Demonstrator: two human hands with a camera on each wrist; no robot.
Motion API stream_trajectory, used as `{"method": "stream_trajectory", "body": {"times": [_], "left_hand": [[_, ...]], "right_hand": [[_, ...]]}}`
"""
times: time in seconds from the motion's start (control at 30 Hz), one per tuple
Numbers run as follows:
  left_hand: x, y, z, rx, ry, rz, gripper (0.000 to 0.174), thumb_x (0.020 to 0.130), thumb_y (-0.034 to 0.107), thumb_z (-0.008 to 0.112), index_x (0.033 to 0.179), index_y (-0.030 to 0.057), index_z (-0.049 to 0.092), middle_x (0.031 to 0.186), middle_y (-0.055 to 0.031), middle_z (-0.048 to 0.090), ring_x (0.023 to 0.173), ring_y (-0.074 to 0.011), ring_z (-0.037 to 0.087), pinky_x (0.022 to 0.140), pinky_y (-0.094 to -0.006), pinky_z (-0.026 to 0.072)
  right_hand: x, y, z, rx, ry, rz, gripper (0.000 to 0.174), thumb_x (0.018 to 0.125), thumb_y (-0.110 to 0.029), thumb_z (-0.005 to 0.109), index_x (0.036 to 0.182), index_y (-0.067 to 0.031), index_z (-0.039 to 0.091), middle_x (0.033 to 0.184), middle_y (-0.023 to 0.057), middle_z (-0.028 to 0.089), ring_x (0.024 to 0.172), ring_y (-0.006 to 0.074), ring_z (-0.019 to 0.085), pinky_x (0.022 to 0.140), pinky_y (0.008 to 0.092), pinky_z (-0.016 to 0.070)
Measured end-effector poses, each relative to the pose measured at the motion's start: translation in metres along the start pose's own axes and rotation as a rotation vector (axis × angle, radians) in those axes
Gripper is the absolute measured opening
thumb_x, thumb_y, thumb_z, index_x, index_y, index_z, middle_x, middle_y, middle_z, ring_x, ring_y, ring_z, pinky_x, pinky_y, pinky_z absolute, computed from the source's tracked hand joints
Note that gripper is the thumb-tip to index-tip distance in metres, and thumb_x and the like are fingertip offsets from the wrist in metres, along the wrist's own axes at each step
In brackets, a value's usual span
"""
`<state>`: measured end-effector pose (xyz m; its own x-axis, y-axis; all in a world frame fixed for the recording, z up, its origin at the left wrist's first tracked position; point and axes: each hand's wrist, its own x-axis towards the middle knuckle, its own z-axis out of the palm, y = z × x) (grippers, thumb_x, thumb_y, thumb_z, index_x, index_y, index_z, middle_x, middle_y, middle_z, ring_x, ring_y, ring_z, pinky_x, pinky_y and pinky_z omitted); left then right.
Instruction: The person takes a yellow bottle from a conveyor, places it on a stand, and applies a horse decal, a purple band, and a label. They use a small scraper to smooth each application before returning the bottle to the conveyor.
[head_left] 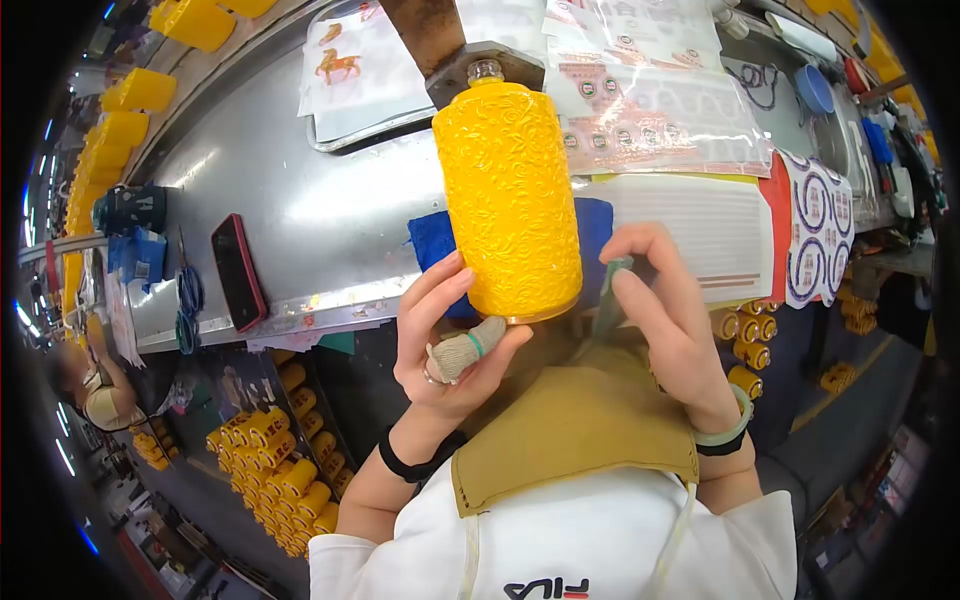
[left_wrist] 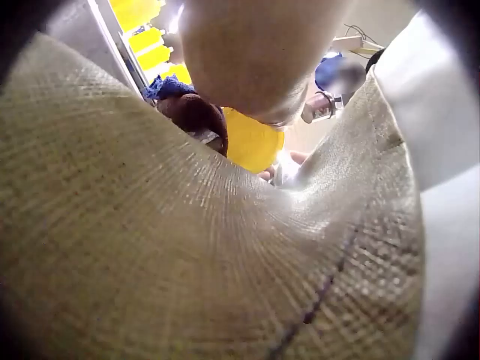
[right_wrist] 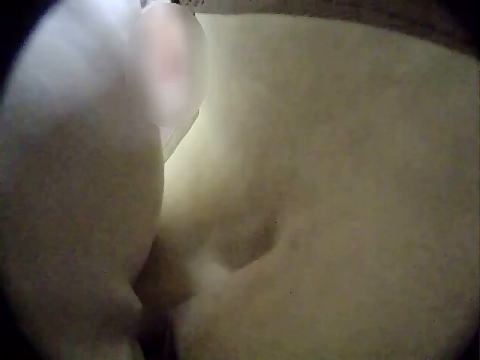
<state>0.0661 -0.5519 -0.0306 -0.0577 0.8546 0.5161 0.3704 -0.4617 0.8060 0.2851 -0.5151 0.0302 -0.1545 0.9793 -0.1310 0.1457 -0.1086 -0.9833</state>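
A yellow bottle (head_left: 510, 190) with a raised floral pattern lies with its clear neck at a brown metal bracket (head_left: 430, 45) and its base toward the person. At its lower left, my left hand (head_left: 435, 345) holds the base end, fingertips along the side. A grey knitted finger sleeve (head_left: 465, 350) with a green edge covers one digit, right at the base rim. My right hand (head_left: 665, 315), to the right of the bottle, pinches a thin greenish piece of cloth (head_left: 608, 300) between thumb and forefinger. The left wrist view shows mostly apron, with a bit of yellow; the right wrist view is blurred.
Under the bottle lies a blue cloth (head_left: 430, 240) on the metal table (head_left: 240, 170). A phone (head_left: 238, 270) and scissors (head_left: 188, 290) lie at left. Sticker sheets (head_left: 640, 110) and a stack of paper (head_left: 690, 230) are at right. Several yellow bottles (head_left: 275, 470) stand below.
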Motion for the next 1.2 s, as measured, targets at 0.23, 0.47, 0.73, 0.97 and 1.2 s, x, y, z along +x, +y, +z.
{"method": "stream_trajectory", "body": {"times": [0.23, 0.47, 0.73, 0.97, 1.2], "left_hand": [[0.000, 0.002, 0.005, 0.049, 0.012, -0.011, 0.072, 0.074, 0.011, 0.093, 0.135, -0.0008, 0.055, 0.134, -0.0187, 0.058, 0.124, -0.0314, 0.060, 0.103, -0.0369, 0.0515], [0.009, -0.003, -0.004, 0.191, -0.036, 0.181, 0.038, 0.073, 0.001, 0.088, 0.108, 0.0091, 0.074, 0.128, -0.0111, 0.065, 0.120, -0.0338, 0.063, 0.095, -0.0391, 0.0582], [0.009, -0.006, -0.008, 0.265, -0.081, 0.326, 0.034, 0.069, -0.001, 0.088, 0.099, 0.0112, 0.077, 0.125, -0.0076, 0.067, 0.115, -0.0327, 0.065, 0.088, -0.0359, 0.0630], [0.002, -0.007, -0.005, 0.252, -0.047, 0.233, 0.032, 0.070, 0.001, 0.091, 0.094, 0.0165, 0.076, 0.124, -0.0077, 0.067, 0.114, -0.0347, 0.065, 0.091, -0.0402, 0.0590], [0.005, -0.008, -0.005, 0.276, -0.050, 0.283, 0.036, 0.068, 0.001, 0.090, 0.097, 0.0174, 0.078, 0.122, -0.0035, 0.069, 0.114, -0.0314, 0.065, 0.092, -0.0355, 0.0583]], "right_hand": [[-0.002, -0.008, -0.003, -0.210, -0.131, -0.269, 0.018, 0.095, 0.003, 0.061, 0.113, 0.0024, 0.064, 0.097, 0.0111, 0.063, 0.085, 0.0254, 0.062, 0.076, 0.0325, 0.0492], [-0.013, -0.017, 0.016, -0.438, 0.002, -0.212, 0.017, 0.087, -0.001, 0.072, 0.101, -0.0011, 0.063, 0.090, 0.0134, 0.064, 0.078, 0.0315, 0.066, 0.068, 0.0380, 0.0513], [-0.015, -0.009, 0.019, -0.404, 0.091, -0.160, 0.025, 0.085, -0.008, 0.078, 0.101, -0.0009, 0.060, 0.088, 0.0109, 0.064, 0.075, 0.0256, 0.065, 0.070, 0.0348, 0.0510], [-0.010, 0.012, 0.020, -0.214, 0.138, -0.150, 0.036, 0.087, -0.018, 0.081, 0.107, -0.0032, 0.055, 0.087, 0.0030, 0.059, 0.080, 0.0110, 0.055, 0.072, 0.0274, 0.0463], [-0.015, -0.019, 0.020, 0.307, -0.128, 0.520, 0.020, 0.096, -0.017, 0.069, 0.105, -0.0046, 0.056, 0.088, -0.0036, 0.053, 0.079, 0.0040, 0.047, 0.069, 0.0230, 0.0396]]}}
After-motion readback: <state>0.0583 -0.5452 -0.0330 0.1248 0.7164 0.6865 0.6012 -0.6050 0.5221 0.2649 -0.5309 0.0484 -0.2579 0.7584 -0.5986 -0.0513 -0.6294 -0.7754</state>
